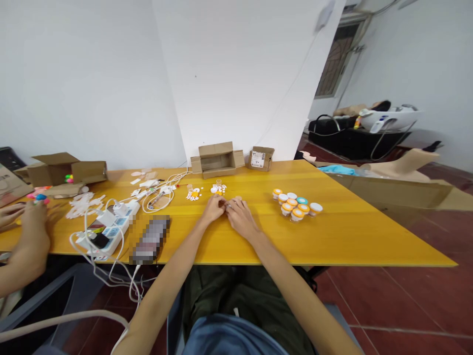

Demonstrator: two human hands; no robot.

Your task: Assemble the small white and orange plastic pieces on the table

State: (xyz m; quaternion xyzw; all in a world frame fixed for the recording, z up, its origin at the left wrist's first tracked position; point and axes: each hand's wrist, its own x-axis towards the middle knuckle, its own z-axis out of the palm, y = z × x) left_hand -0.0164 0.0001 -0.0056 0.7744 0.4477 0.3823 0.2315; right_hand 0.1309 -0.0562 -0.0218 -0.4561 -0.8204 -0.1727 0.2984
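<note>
My left hand (213, 209) and my right hand (241, 217) meet over the middle of the yellow table. Fingers on both hands are curled in and pinched around something small, which they hide. Just beyond them lies a small pile of white ring-shaped and orange pieces (219, 189), with a clear little cup (219, 182) behind it. A similar pile of white and orange pieces (193, 195) sits to its left. On the right stands a cluster of several small clear jars with white, orange and teal lids (297, 214), apart from my hands.
Two open cardboard boxes (218, 172) (260, 159) stand against the wall. To my left lie a blurred phone (151, 240), a white power strip (123, 224) and tangled white cables (162, 197). Another person's hand (35, 214) works near colourful balls (41, 198) at the far left.
</note>
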